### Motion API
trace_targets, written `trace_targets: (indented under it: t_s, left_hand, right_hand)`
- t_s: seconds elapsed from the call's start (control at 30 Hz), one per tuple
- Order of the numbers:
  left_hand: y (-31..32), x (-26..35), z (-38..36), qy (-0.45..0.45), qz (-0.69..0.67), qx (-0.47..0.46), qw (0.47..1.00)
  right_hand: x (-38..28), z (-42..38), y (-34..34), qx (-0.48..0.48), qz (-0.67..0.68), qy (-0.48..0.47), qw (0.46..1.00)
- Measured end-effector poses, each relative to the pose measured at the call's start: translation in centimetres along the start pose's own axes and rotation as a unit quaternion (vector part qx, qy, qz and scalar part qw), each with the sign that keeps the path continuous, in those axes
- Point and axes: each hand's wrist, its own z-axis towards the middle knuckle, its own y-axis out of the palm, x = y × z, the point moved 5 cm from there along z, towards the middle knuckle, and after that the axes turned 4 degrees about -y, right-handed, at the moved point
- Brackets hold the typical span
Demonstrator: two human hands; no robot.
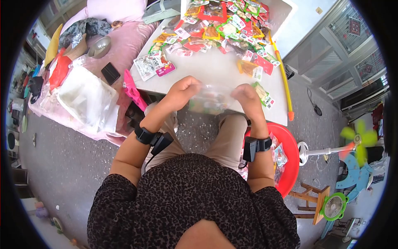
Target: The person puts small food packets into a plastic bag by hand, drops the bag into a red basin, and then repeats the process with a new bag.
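A clear plastic bag (pixel 209 103) with small colourful packets inside hangs at the table's front edge, blurred by motion. My left hand (pixel 184 91) pinches its upper left corner, fingers closed. At the upper right corner my right hand (pixel 244 94) is also closed on the bag. Just right of that hand, a green and white packet (pixel 263 95) lies on the white table (pixel 161 83). Farther back is a large heap of small snack packets (pixel 219 29). White and magenta packets (pixel 153 66) lie at the table's left.
A red basin (pixel 293 166) with packets stands beside my right thigh. A yellow pole (pixel 282 74) runs along the table's right edge. On the left, a pink-covered bed (pixel 128 41) holds a white plastic sheet (pixel 89 97) and a dark phone-like object (pixel 110 73). Fans stand at right.
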Motion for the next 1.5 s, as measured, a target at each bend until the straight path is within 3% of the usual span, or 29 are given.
trace_targets:
  t_s: [0.17, 0.27, 0.5, 0.6, 0.73, 0.83, 0.9, 0.97, 1.03, 1.1, 1.2, 1.37, 1.5]
  left_hand:
    - [2.2, 1.9, -1.9, 0.008, 0.054, -0.035, 0.998]
    - [3.6, 1.1, -2.7, -0.018, 0.102, -0.066, 0.992]
    - [5.0, -0.9, -4.2, -0.075, 0.029, -0.11, 0.991]
    - [5.8, -2.1, -4.5, -0.068, 0.018, -0.137, 0.988]
    - [5.9, -3.8, -4.0, -0.03, 0.022, -0.142, 0.989]
    - [3.8, -6.5, -3.3, -0.074, 0.101, -0.095, 0.988]
    - [1.5, -9.7, -3.0, -0.07, 0.162, -0.056, 0.983]
    - [-0.7, -11.3, -3.6, -0.066, 0.251, -0.017, 0.966]
    - [-2.7, -12.1, -4.2, -0.024, 0.384, 0.012, 0.923]
    - [-4.3, -12.3, -5.3, 0.055, 0.549, 0.032, 0.833]
    - [-5.3, -13.0, -7.1, 0.124, 0.628, 0.06, 0.766]
    - [-5.4, -13.4, -7.6, 0.111, 0.637, 0.072, 0.759]
    - [-5.3, -13.4, -7.7, 0.116, 0.634, 0.078, 0.76]
  right_hand:
    - [-3.9, -2.3, 0.9, -0.104, -0.152, 0.0, 0.983]
    - [-4.9, -3.2, 3.5, -0.197, -0.268, -0.11, 0.937]
    - [-3.4, -5.6, 5.6, -0.184, -0.297, -0.108, 0.931]
    - [-2.0, -6.9, 5.3, -0.209, -0.305, -0.045, 0.928]
    - [-1.8, -8.7, 2.1, -0.148, -0.213, -0.057, 0.964]
    - [-2.5, -11.0, -2.7, -0.039, -0.166, 0.002, 0.985]
    - [-1.4, -13.0, -5.9, 0.02, -0.125, 0.137, 0.983]
    - [0.5, -15.1, -9.1, 0.09, -0.079, 0.141, 0.983]
    - [2.1, -17.2, -11.8, 0.142, -0.077, 0.157, 0.974]
    - [4.6, -19.7, -14.4, 0.176, -0.103, 0.181, 0.962]
    - [8.7, -23.5, -16.9, 0.204, -0.187, 0.226, 0.934]
    - [12.8, -29.8, -17.7, 0.295, -0.249, 0.305, 0.871]
    - [17.5, -35.9, -18.4, 0.343, -0.195, 0.37, 0.841]
